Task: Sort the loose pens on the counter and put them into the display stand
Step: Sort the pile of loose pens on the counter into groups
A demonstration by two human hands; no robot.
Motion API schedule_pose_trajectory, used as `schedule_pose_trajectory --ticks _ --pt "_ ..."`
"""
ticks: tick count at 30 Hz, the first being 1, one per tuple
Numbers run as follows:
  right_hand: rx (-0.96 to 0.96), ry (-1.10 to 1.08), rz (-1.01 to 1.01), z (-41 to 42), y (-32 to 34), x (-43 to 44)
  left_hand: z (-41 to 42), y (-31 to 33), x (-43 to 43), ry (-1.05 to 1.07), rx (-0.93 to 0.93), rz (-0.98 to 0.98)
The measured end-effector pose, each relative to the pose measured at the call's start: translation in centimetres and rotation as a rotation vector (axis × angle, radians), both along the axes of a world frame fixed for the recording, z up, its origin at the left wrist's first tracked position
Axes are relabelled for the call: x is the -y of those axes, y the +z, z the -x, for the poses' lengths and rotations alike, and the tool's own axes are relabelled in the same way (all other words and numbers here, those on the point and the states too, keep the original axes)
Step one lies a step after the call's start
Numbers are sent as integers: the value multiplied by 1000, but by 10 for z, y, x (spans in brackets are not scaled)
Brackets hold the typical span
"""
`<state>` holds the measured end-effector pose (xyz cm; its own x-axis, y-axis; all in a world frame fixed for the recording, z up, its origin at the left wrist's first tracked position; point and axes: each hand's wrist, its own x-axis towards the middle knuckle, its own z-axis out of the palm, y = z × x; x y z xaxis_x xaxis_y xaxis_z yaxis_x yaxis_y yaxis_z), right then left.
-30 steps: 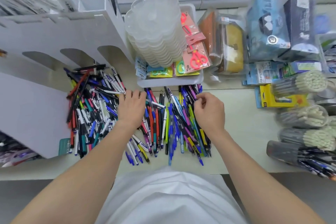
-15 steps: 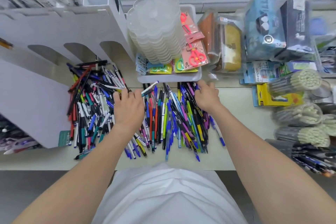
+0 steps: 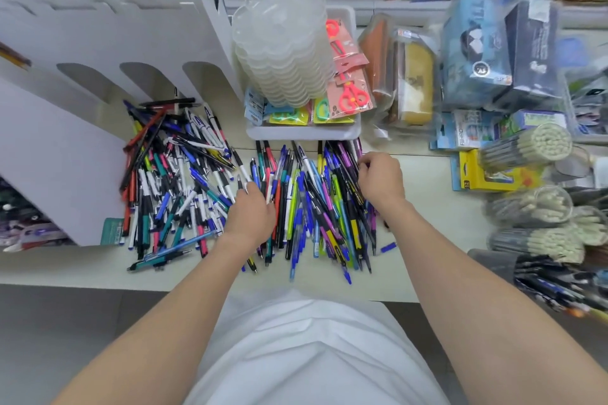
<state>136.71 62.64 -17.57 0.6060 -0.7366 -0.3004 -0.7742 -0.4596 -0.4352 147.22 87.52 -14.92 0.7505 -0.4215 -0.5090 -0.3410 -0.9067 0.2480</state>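
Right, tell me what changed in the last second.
The right hand reached forward to the far ends of the pens near the white tray. The left hand drew back slightly. Whether either grips one is unclear. Display stand and tray stayed put.

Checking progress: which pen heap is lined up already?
The right heap, in front of the white tray: its pens lie roughly parallel. The left heap beside the display stand is a criss-crossed jumble.

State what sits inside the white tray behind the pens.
The white tray holds a stack of clear scalloped dishes, pink packs of scissors leaning at its right, and yellow-backed packs along the front. The stack covers the floor beneath it.
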Motion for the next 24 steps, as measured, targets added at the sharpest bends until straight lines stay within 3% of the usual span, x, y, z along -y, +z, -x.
schedule_pose_trajectory --ticks 4,8,10,13,15,18,21,24 --pt "170 -52 -179 21 8 3 3 -2 3 -9 19 -4" --pt "230 -180 -16 57 20 -1 9 3 10 -1 215 -33" --pt "69 -292 -6 82 24 -5 12 2 20 -90 282 111" --pt "-429 -317 -199 117 28 -15 20 3 48 -262 318 266" --pt "-549 -279 -277 132 27 -22 29 5 69 -372 334 299" --pt "-385 -225 -207 141 16 -31 48 10 91 -481 342 236" --pt "-159 -211 -112 137 8 -28 65 14 97 -362 339 22" --pt "17 -201 -129 124 -2 -18 73 5 93 -254 198 -143"
